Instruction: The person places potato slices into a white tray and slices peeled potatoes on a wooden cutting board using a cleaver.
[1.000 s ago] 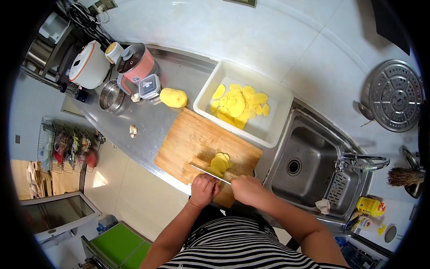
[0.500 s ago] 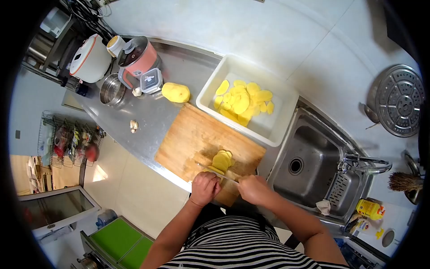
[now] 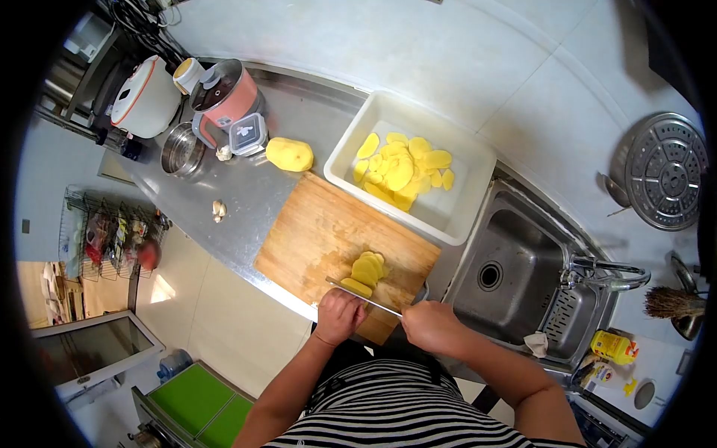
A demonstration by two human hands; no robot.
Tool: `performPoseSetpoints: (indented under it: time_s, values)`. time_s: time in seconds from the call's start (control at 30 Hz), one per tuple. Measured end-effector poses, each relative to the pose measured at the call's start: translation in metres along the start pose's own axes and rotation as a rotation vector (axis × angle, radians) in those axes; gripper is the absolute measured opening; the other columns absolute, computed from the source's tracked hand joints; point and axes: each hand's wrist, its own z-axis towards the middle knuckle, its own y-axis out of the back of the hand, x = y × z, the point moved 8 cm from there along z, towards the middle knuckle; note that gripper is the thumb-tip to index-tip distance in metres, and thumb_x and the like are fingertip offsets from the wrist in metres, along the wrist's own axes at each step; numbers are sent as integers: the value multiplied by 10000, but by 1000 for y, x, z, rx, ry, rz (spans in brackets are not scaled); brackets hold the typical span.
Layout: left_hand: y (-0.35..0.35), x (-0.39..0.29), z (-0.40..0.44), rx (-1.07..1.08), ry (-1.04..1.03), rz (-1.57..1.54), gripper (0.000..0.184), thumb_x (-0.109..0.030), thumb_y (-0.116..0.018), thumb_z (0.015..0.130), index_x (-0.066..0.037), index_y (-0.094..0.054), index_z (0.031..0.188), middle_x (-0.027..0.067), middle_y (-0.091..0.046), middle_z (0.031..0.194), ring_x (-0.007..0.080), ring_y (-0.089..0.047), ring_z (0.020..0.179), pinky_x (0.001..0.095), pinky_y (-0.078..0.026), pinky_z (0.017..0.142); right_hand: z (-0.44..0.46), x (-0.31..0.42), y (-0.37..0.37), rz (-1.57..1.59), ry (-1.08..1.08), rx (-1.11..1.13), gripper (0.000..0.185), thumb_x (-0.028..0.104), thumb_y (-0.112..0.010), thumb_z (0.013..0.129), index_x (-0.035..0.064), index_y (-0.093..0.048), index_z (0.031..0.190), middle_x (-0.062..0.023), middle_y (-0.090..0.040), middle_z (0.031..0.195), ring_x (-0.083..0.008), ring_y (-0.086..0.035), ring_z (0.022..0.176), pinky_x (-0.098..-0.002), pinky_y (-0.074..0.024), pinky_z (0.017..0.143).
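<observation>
My right hand (image 3: 432, 326) is closed round the handle of a kitchen knife (image 3: 366, 297), whose thin blade points left across the near part of the wooden cutting board (image 3: 314, 231). On the near side of the blade, my left hand (image 3: 340, 313) curls its fingers over a potato, mostly hidden beneath them. Just beyond the blade, overlapping potato slices (image 3: 367, 267) lie on the board. A peeled whole potato (image 3: 290, 154) rests on the counter past the board's far left corner. More yellow slices (image 3: 401, 170) are heaped in a white plastic tub (image 3: 455, 230) behind the board.
To the right is a steel sink (image 3: 515, 261) with a faucet (image 3: 609, 275). Garlic (image 3: 218, 210), a steel bowl (image 3: 181, 149), a lidded container (image 3: 248, 135), a pink electric pot (image 3: 228, 97) and a white rice cooker (image 3: 146, 97) stand along the left counter.
The knife blade has lifted slightly and shows more of its length above the potato. My right hand has shifted a little right. The whole view has drifted slightly.
</observation>
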Motion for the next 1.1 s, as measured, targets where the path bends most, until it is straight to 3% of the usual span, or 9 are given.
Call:
performPoseSetpoints:
  time_s: [0.07, 0.17, 0.43, 0.6, 1.1]
  values:
    - [1, 0, 2, -3, -4, 0, 284, -19, -699, 617, -66, -615, 884, 76, -578, 917, 269, -584, 822, 378, -495, 731, 5, 3, 1, 8, -12, -5, 157, 100, -539, 751, -14, -645, 757, -232, -642, 749, -401, -650, 738, -483, -515, 635]
    - [1, -1, 3, -8, -17, 6, 282, -19, -699, 615, -61, -613, 880, 85, -576, 912, 275, -584, 822, 380, -496, 727, 16, 4, -7, 20, 19, -7, 207, 164, -520, 840, 4, -643, 791, -230, -641, 752, -414, -640, 720, -494, -507, 627]
    - [-1, 0, 0, -6, -8, 20, 269, -26, -711, 613, -52, -599, 856, 99, -568, 900, 288, -581, 816, 391, -494, 721, 36, 16, -12, -3, 78, -141, 132, 111, -576, 726, 2, -649, 736, -237, -643, 752, -406, -649, 731, -485, -516, 636]
    - [-2, 0, -2, -5, -4, -14, 256, -27, -711, 623, -54, -596, 851, 97, -574, 897, 290, -582, 814, 393, -491, 716, 13, 4, -9, 18, -44, 4, 168, 75, -524, 759, -3, -670, 788, -227, -659, 816, -381, -662, 785, -462, -525, 675]
    - [-1, -1, 3, 2, 1, -7, 279, -31, -703, 614, -87, -595, 865, 70, -567, 911, 276, -578, 820, 394, -487, 730, 52, -2, -33, 12, 11, -88, 158, 104, -550, 758, 0, -666, 783, -240, -652, 776, -396, -662, 750, -482, -524, 648]
